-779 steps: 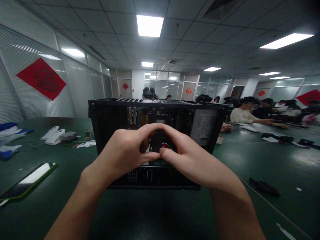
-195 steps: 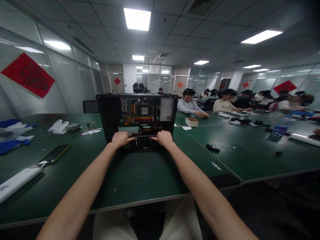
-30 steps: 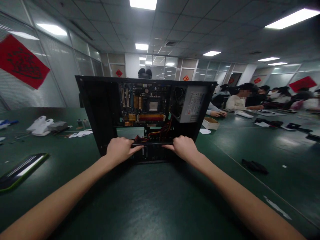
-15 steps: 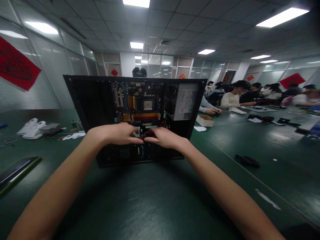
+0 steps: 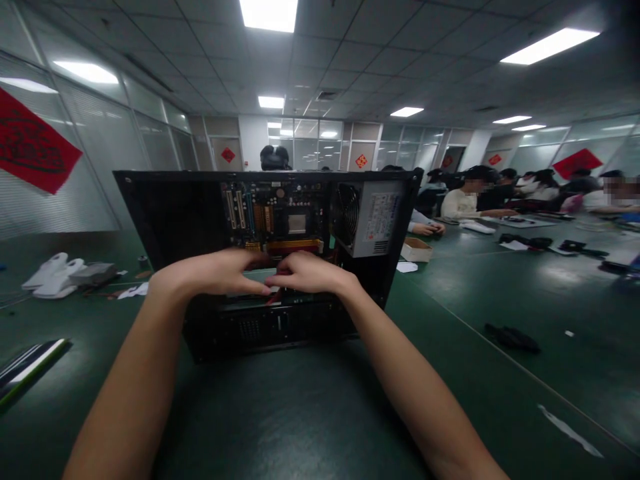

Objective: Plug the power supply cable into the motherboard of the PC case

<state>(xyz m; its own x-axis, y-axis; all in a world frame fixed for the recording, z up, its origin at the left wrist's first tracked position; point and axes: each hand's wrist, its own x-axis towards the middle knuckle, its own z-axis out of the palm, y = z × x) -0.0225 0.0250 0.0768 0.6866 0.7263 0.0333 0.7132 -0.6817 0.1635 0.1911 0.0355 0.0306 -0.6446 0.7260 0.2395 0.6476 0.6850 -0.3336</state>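
An open black computer case [image 5: 220, 340] stands on the table before me, its inside facing me. It holds a motherboard [image 5: 280, 200] and, at its upper right, a silver power supply [image 5: 377, 217]. Both my hands are inside the lower middle, below the memory slots. My left hand [image 5: 215, 273] curls with its thumb beside a thin red cable [image 5: 273, 297]; whatever lies behind its fingers is hidden. Close against it, my right hand [image 5: 310, 272] pinches at the red cable, fingertips partly hidden.
On the left lie white plastic bags [image 5: 53, 277], a grey box-shaped part [image 5: 93, 275] and a green-edged black object [image 5: 33, 367]. A small open carton [image 5: 416, 250] stands right of the case. Black cloth [image 5: 513, 337] lies farther right. Several people sit at the right-hand tables.
My hands have shifted slightly left inside the case, and the red cable now shows below my fingers. The case appears lower in view as the camera tilts up.
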